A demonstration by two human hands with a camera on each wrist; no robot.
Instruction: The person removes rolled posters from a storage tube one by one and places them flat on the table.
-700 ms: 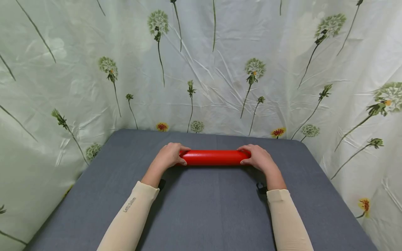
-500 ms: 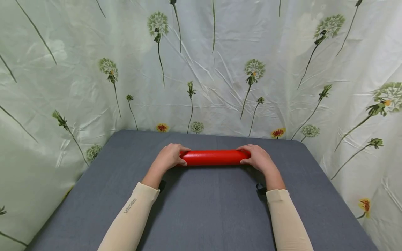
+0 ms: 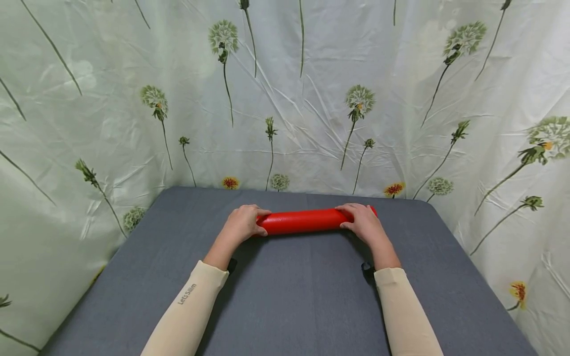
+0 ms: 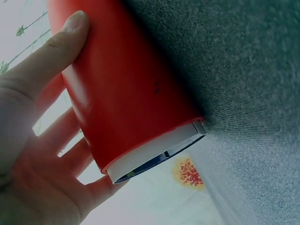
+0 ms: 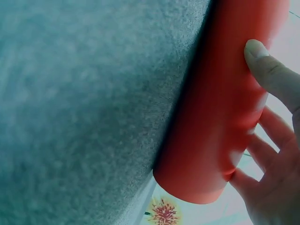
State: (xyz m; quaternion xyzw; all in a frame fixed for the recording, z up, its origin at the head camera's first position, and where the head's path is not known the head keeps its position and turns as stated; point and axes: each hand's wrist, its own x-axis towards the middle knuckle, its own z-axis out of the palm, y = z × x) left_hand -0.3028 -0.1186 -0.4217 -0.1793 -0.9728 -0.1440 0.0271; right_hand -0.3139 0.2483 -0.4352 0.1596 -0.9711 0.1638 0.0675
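Observation:
A red roll (image 3: pixel 303 222), long and cylindrical, lies on the grey tabletop, slightly slanted with its right end farther back. My left hand (image 3: pixel 243 223) grips it near the left end, thumb in front and fingers behind. In the left wrist view a whitish inner core (image 4: pixel 154 151) sticks out of that end, hollow and dark inside. My right hand (image 3: pixel 361 222) holds the roll (image 5: pixel 211 126) a little inward of its right end, which shows past the hand. There, the right wrist view shows the thumb (image 5: pixel 262 61) on the near side and fingers behind.
A grey cloth-covered table (image 3: pixel 285 296) spreads under both arms. Behind it and along both sides hangs a pale curtain (image 3: pixel 294 99) printed with dandelions. Black straps (image 3: pixel 367 270) sit at the wrists.
The roll has turned slightly, its right end now farther back. My right hand has shifted a little inward, so the end shows beyond it. The left hand has hardly moved.

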